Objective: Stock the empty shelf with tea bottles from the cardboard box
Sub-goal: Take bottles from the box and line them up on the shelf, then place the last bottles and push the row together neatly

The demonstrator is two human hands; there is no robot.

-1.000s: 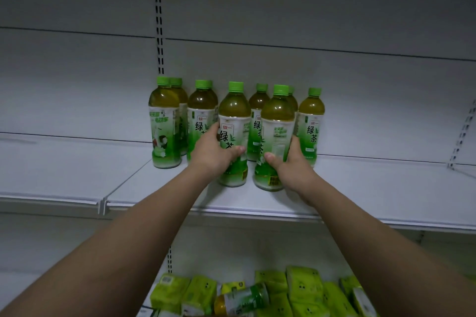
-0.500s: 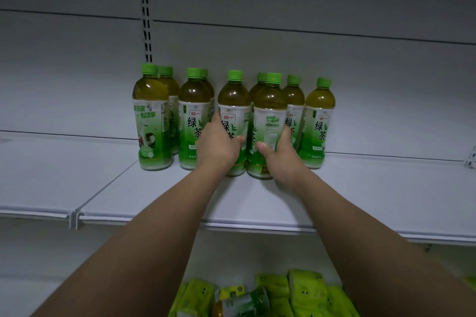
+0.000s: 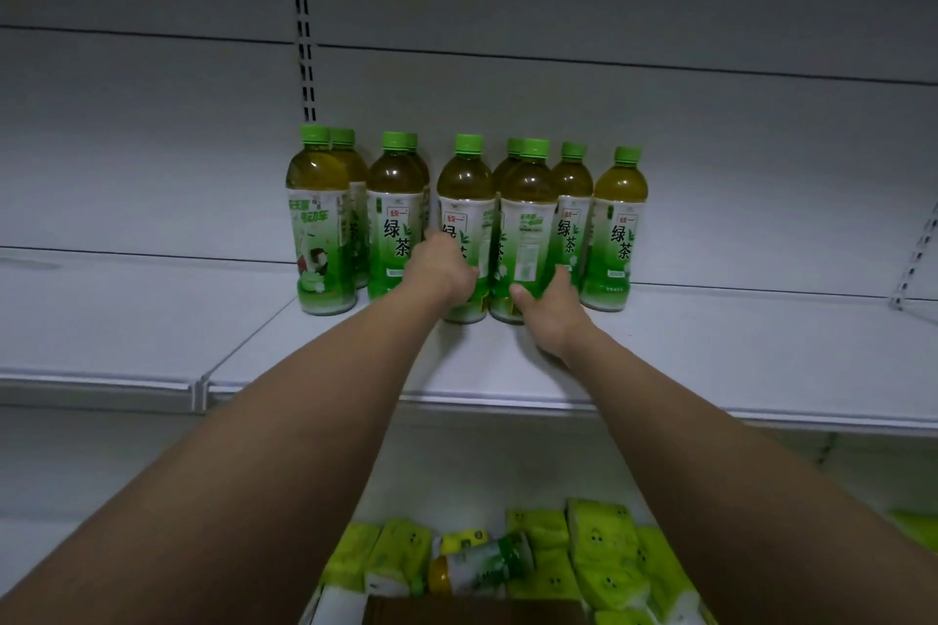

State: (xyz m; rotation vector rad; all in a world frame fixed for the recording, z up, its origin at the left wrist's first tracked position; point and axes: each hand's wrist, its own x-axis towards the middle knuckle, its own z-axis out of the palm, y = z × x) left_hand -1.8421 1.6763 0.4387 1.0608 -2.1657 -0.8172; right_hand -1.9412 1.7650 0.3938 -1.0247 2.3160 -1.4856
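Both arms reach up to the white shelf (image 3: 710, 355). The left hand (image 3: 440, 273) is wrapped around the lower body of one green tea bottle (image 3: 466, 198), fingers closed on its label. The right hand (image 3: 550, 310) is closed likewise on the neighbouring tea bottle (image 3: 528, 213), thumb across its front. The two held bottles stand upright, touching each other, bases on the shelf, slightly forward of the row.

The row of upright bottles (image 3: 396, 213) runs along the back panel (image 3: 660, 127), two deep in places, near the slotted upright (image 3: 304, 41). The rightmost bottle (image 3: 615, 228) stands just beside the right hand.

Open shelf surface lies to the right of the row and across the whole front strip up to the shelf lip (image 3: 507, 400). The adjoining shelf section (image 3: 101, 320) on the left is bare.

Below, one bottle (image 3: 479, 566) lies on its side among yellow-green packets (image 3: 604, 553); a cardboard box edge (image 3: 472, 609) shows at the bottom.
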